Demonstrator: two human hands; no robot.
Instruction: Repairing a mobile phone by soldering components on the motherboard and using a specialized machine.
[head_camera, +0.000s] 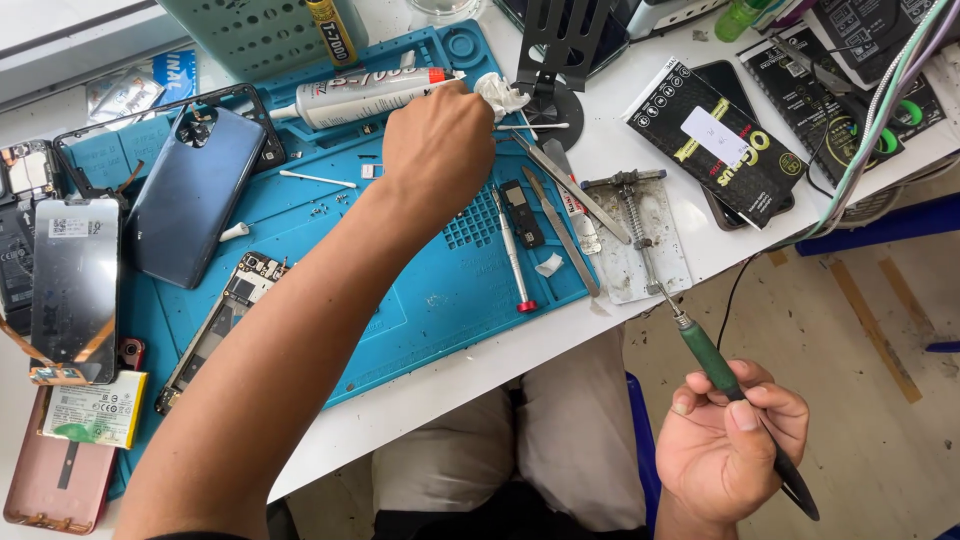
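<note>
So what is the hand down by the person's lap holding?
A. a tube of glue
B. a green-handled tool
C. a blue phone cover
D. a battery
B: the right hand grips a green-handled tool off the table edge, while the tube of glue lies on the blue mat by the left hand.

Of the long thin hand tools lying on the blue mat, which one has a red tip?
The white-handled screwdriver, lying just right of the left hand, has a red cap at its near end. The metal pry tool and tweezers beside it are plain silver.
</note>
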